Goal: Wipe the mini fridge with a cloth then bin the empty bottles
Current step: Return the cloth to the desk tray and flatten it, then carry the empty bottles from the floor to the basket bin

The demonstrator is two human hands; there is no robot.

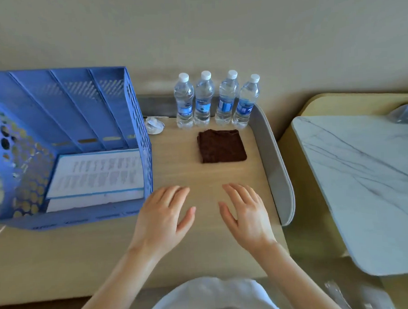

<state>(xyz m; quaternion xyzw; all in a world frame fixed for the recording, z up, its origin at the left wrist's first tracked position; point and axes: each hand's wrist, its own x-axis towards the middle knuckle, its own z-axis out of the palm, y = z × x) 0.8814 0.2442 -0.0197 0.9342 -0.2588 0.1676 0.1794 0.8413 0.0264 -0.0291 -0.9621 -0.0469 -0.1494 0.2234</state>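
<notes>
- Left hand (162, 217): palm down over the desk (199, 178), fingers straight and slightly spread, thumb out to the side; it holds nothing. Whether it rests on the wood or hangs just above it cannot be told
- Right hand (245, 213): mirrors the left, palm down, fingers extended and relaxed, holding nothing; the two hands lie side by side, apart, with bare wood between the thumbs
- Cloth (221, 146): dark brown, folded into a rough square, flat on the desk beyond the fingertips and touched by neither hand
- Bottles: four clear plastic bottles with white caps and blue labels stand upright in a row at the back edge, just behind the cloth: leftmost bottle (184, 101), second bottle (204, 100), third bottle (226, 99), rightmost bottle (245, 103); neighbours stand close or touching
- Grey rim (273, 156): a raised border along the desk's back and right edge; the rightmost bottle stands in its curved corner
- File organiser (79, 101): blue perforated plastic, on the left of the desk, with printed booklets (98, 175) lying inside
- Crumpled white wrapper (154, 125): between the organiser and the leftmost bottle
- Marble-patterned table (362, 170): to the right, apart from the desk
</notes>
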